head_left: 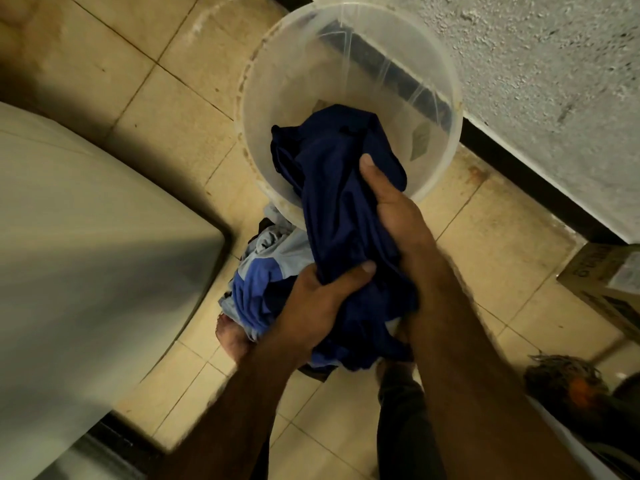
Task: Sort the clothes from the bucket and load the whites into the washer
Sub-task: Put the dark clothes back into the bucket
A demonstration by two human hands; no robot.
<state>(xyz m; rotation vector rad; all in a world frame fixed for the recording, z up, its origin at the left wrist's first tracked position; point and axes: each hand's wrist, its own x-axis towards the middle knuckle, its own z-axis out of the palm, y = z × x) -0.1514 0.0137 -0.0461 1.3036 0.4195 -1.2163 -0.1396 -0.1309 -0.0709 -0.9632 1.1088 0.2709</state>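
Observation:
A clear plastic bucket [287,81] stands on the tiled floor by the wall. A dark navy garment [332,188] hangs half out of it, over its near rim. My left hand [322,299] grips the garment's lower bunch with thumb and fingers curled round the cloth. My right hand [391,209] holds the same garment higher up, thumb lying along the fabric. Below the bucket a pile of light blue and blue clothes [263,271] lies on the floor. The washer [86,258] fills the left side, its lid closed.
A rough white wall [554,81] with a dark skirting runs along the right. A cardboard box [609,278] sits at the right edge, and a mop head [564,379] lies lower right. My bare foot [232,337] shows under the clothes pile.

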